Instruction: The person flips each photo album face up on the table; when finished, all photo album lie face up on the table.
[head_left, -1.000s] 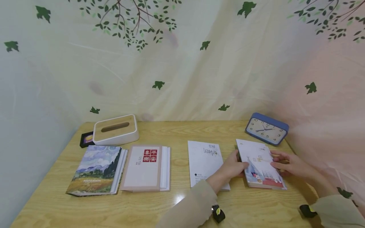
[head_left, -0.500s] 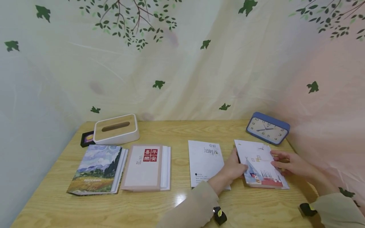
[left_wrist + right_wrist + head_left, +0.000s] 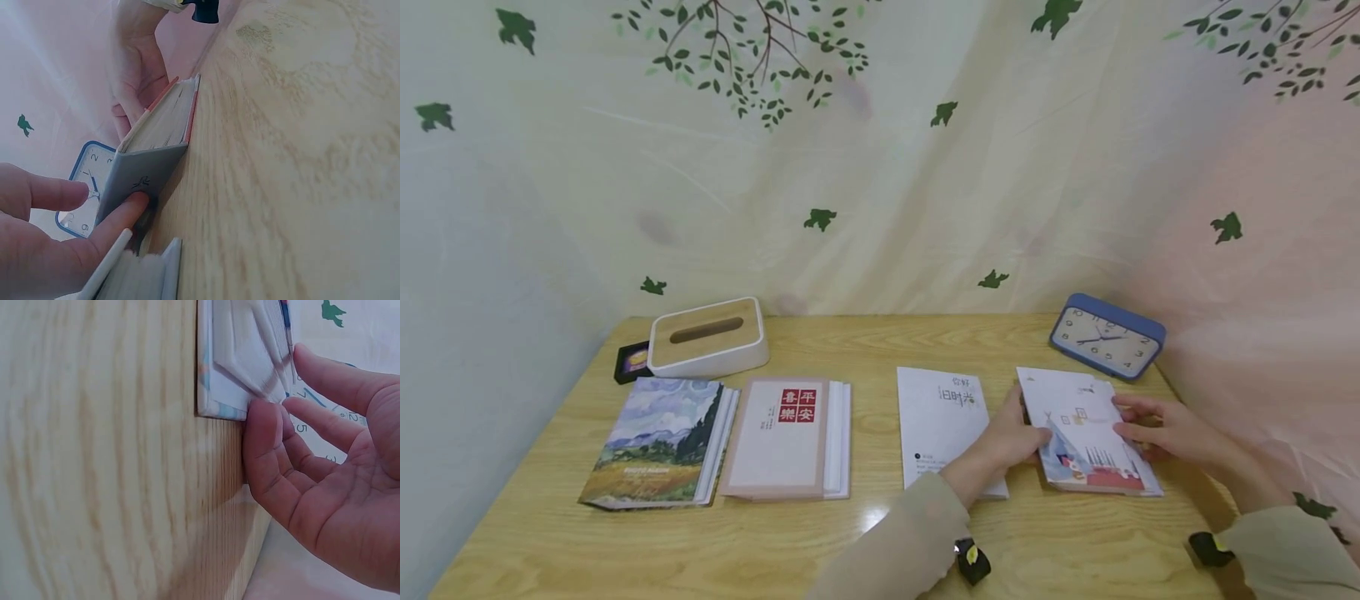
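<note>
A hardcover book (image 3: pixel 1078 433) with a white illustrated cover lies on the right of the table, between both hands. My left hand (image 3: pixel 1003 437) is at its left side. In the left wrist view, a straight finger presses the book's grey spine (image 3: pixel 140 172), with the thumb apart from it near the cover. My right hand (image 3: pixel 1172 433) is at the opposite edge; in the right wrist view its curled fingers and thumb hold the edge by the pages (image 3: pixel 253 347). The front cover sits askew over a pale strip at the lower right. Left of this book lies a white book (image 3: pixel 936 433), partly behind my left forearm.
A blue alarm clock (image 3: pixel 1105 337) stands behind the book. On the left lie a pink-and-white album (image 3: pixel 775 467) and a landscape-painted photo album (image 3: pixel 651 446). Behind them are a tissue box (image 3: pixel 707 342) and a small black box (image 3: pixel 631 362). Printed curtains (image 3: pixel 880 192) enclose the table (image 3: pixel 700 554).
Early on, the book's front cover slid slightly left, exposing more of the pale layer at the lower right. Both hands stay on its sides with little movement. The head view shifted slightly.
</note>
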